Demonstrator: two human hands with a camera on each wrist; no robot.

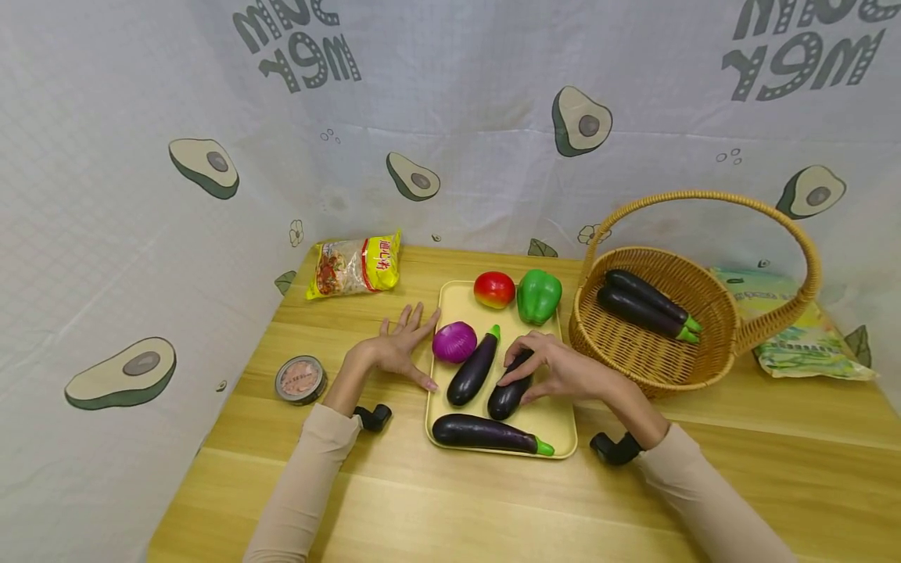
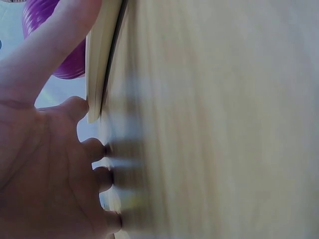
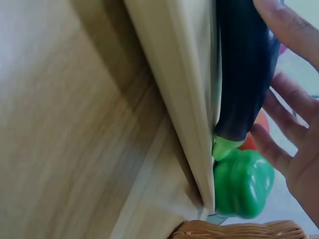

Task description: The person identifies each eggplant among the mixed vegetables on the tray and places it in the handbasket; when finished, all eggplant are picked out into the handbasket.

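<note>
A cream tray [image 1: 542,426] holds three dark eggplants, a purple onion [image 1: 454,342], a red fruit or vegetable [image 1: 494,289] and a green bell pepper [image 1: 539,297]. My right hand [image 1: 559,366] grips the right-hand eggplant [image 1: 504,400], thumb and fingers on opposite sides. That eggplant [image 3: 244,74] appears close to the tray wall in the right wrist view, green stem toward the pepper [image 3: 244,184]. Beside it lies another eggplant [image 1: 473,371]; a third eggplant [image 1: 486,433] lies along the front. My left hand [image 1: 397,348] spreads its fingers at the tray's left edge, fingertips touching tray [image 2: 102,55] and table.
Right of the tray stands a wicker basket [image 1: 655,371] with a tall handle and two eggplants [image 1: 647,305] inside. A green-and-yellow bag [image 1: 781,320] lies behind it. At the left are a yellow food packet [image 1: 355,266] and a round tin [image 1: 300,379].
</note>
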